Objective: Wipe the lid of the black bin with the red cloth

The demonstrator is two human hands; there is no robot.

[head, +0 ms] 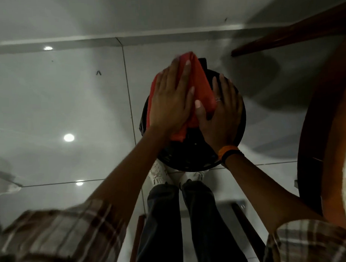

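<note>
A round black bin stands on the floor right in front of my feet, and I look straight down on its glossy lid (190, 151). The red cloth (201, 84) lies bunched across the far half of the lid. My left hand (171, 99) lies flat on the cloth with fingers spread, pressing it down. My right hand (222, 117) rests flat on the lid's right side, its thumb over the cloth's edge, with a ring and an orange and black wristband. The hands hide much of the lid.
Glossy grey floor tiles (69, 107) with lamp reflections spread to the left and behind the bin. A round wooden table (314, 145) curves down the right edge, one leg (294, 34) slanting above the bin. My dark trousers and white shoes (158, 176) stand just below the bin.
</note>
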